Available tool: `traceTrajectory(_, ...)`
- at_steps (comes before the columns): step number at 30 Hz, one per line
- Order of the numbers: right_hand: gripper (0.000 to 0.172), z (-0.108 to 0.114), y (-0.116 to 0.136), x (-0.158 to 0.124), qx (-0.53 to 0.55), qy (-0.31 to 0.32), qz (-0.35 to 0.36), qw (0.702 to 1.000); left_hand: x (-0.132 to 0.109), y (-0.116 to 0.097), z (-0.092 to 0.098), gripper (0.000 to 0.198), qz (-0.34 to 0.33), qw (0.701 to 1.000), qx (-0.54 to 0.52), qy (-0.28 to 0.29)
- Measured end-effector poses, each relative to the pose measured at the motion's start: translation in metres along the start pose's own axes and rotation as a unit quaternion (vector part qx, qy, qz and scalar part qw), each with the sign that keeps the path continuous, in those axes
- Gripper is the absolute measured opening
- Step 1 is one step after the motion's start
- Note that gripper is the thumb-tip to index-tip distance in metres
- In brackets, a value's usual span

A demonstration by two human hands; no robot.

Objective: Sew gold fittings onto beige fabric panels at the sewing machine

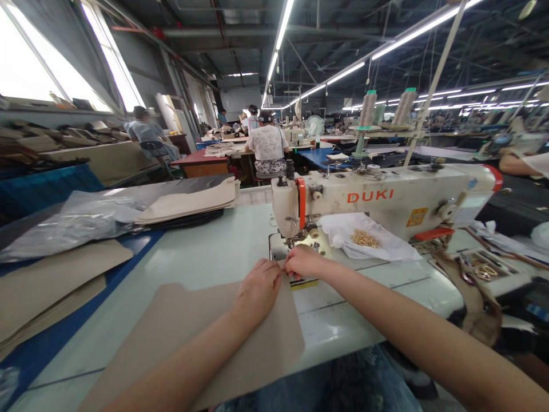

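A large beige fabric panel [189,326] lies flat on the pale sewing table, its upper right corner close to the needle area of a white sewing machine [334,197]. My left hand [261,286] rests on that corner, fingers curled and pressed together at the panel's edge. Right beside it, my right hand [305,262] pinches at the same edge, just in front of the presser foot. The fingertips of both hands meet there. Whatever small piece may sit between them is hidden by the fingers.
White paper with small gold-coloured metal pieces [364,238] lies under the machine arm. Stacked beige panels [189,200] and clear plastic [77,220] are at the left. A tray with metal rings [484,272] stands at the right. Co-workers sit further back, one in a patterned top [268,143].
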State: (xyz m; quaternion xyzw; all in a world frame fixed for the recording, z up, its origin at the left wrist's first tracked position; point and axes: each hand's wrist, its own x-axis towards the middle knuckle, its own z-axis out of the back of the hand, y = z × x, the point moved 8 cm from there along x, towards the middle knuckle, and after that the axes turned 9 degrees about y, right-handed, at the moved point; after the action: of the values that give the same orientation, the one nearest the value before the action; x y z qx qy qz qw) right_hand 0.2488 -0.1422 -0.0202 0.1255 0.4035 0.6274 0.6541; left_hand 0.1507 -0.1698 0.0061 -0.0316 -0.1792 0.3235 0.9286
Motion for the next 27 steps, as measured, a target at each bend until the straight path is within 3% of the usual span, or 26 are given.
traceTrajectory(8, 0.012, 0.0, 0.003, 0.001, -0.054, 0.014, 0.011, 0.998, 0.006, -0.002, 0.0, 0.019, -0.007, 0.999, 0.031, 0.02)
traceTrajectory(17, 0.015, 0.003, 0.001, -0.044, -0.159, -0.109, 0.157, 0.969, 0.006, -0.001, 0.001, 0.018, -0.016, 1.0, 0.013, 0.02)
traceTrajectory(19, 0.015, -0.001, 0.004, -0.062, -0.224, -0.118, 0.236, 0.938, 0.004, 0.001, 0.002, 0.017, -0.019, 1.0, -0.001, 0.015)
traceTrajectory(22, 0.016, -0.014, 0.01, -0.09, -0.345, -0.117, 0.349, 0.863, 0.002, 0.003, 0.003, 0.016, -0.031, 0.999, -0.031, 0.003)
traceTrajectory(27, 0.017, -0.034, 0.014, -0.108, -0.47, -0.078, 0.417, 0.774, 0.002, 0.006, 0.001, 0.015, -0.034, 0.998, -0.045, 0.0)
